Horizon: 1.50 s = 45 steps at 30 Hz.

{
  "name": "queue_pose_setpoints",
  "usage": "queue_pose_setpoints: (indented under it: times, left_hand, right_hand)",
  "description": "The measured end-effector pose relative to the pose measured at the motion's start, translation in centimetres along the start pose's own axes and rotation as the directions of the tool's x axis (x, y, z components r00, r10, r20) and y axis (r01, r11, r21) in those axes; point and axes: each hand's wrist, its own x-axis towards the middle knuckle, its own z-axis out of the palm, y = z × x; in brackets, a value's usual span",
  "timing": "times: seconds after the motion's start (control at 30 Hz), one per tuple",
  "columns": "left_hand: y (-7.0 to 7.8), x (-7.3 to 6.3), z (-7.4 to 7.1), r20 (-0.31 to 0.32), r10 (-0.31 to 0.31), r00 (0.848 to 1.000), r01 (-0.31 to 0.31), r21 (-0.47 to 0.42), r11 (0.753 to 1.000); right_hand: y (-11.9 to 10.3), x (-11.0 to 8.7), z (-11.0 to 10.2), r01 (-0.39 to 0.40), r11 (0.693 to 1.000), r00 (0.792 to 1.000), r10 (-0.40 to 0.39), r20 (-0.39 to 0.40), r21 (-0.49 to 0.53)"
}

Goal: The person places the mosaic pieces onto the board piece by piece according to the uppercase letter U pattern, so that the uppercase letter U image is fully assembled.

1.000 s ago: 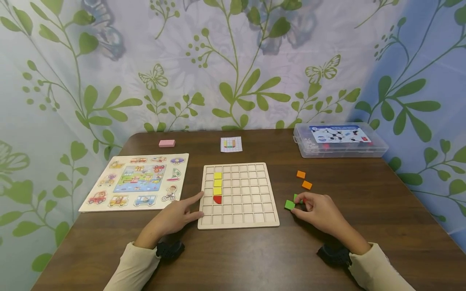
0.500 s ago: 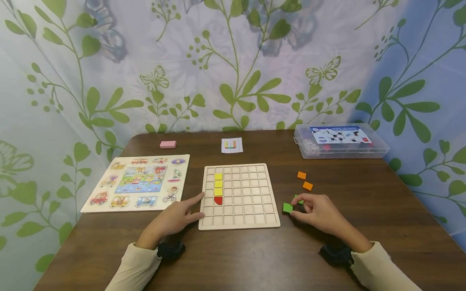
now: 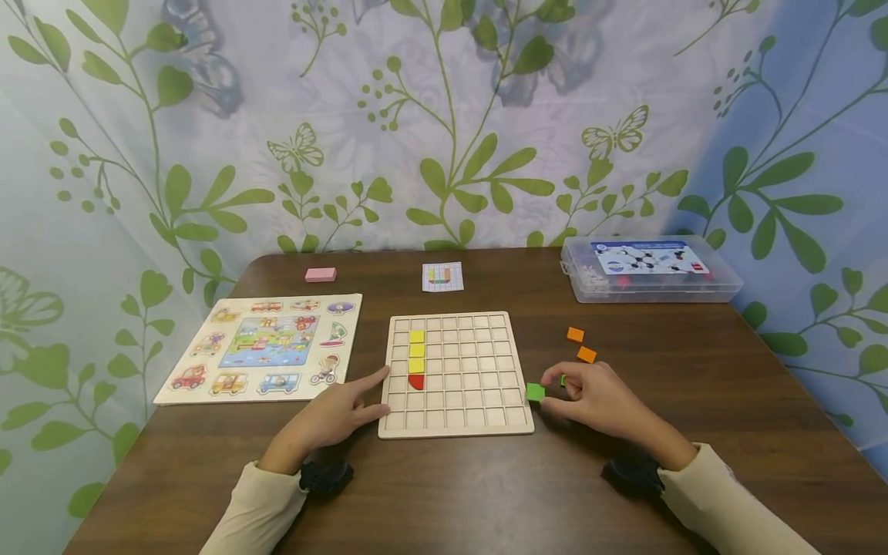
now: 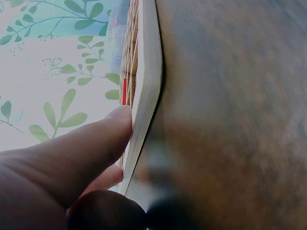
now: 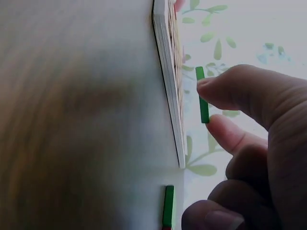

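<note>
Between thumb and index finger my right hand (image 3: 600, 395) pinches a green square tile (image 3: 535, 392), raised off the table (image 5: 115, 191) in the right wrist view. In the head view the tile overlaps the right edge of the wooden grid board (image 3: 469, 378). A second green tile (image 5: 168, 206) lies on the table, partly hidden by the right hand in the head view. My left hand (image 3: 326, 414) touches the board's left edge with extended thumb and index finger. Several yellow square tiles (image 3: 416, 351) form a column on the board, with a red quarter-round tile (image 3: 415, 381) below them.
Two orange tiles (image 3: 586, 354) lie right of the board. Behind it is a small pattern card (image 3: 442, 277). A vehicle picture puzzle (image 3: 187, 347) and a pink block (image 3: 321, 275) are at left. At the back right stands a clear plastic case (image 3: 652, 270).
My right hand has picked up the green tile and carried it left, to the board's right edge. The left hand stays at the board's left edge.
</note>
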Motion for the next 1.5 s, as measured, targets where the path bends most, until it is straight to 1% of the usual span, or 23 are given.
queue_pose_setpoints:
  times: [0.23,0.57,0.8,0.9,1.03,1.27,1.37,1.5]
  left_hand:
    - [0.0,0.0,0.0,0.002,-0.001,1.000,0.001,-0.001,1.000]
    - [0.1,0.0,0.0,0.007,-0.010,1.000,0.010,-0.005,1.000]
    - [0.1,-0.1,-0.1,0.010,0.010,1.000,-0.010,-0.013,1.000]
    - [0.1,-0.1,-0.1,0.013,0.012,1.000,-0.012,-0.018,1.000]
    - [0.2,0.0,-0.1,0.012,0.000,1.000,0.000,-0.014,1.000]
    - [0.2,-0.1,-0.1,0.008,-0.013,1.000,0.013,-0.006,1.000]
    - [0.2,0.0,-0.1,0.008,-0.020,1.000,0.020,-0.003,1.000]
    - [0.2,0.0,-0.1,0.006,-0.012,1.000,0.012,0.000,1.000]
  right_hand:
    - [-0.7,0.5,0.3,0.100,0.995,0.992,-0.102,0.073,0.027]
    - [-1.6,1.7,1.1,0.169,0.986,0.982,-0.170,0.084,0.010]
    - [-2.7,3.2,2.1,0.238,0.970,0.963,-0.243,0.114,0.051]
    - [-3.1,3.7,2.6,0.242,0.968,0.961,-0.249,0.123,0.072]
    - [-3.5,4.2,3.2,0.244,0.964,0.959,-0.257,0.124,0.110]
    - [-3.8,5.0,4.1,0.253,0.962,0.956,-0.265,0.127,0.103]
    - [-4.2,5.4,4.4,0.240,0.965,0.958,-0.254,0.136,0.108]
    - [-4.6,5.9,4.7,0.219,0.968,0.960,-0.236,0.152,0.120]
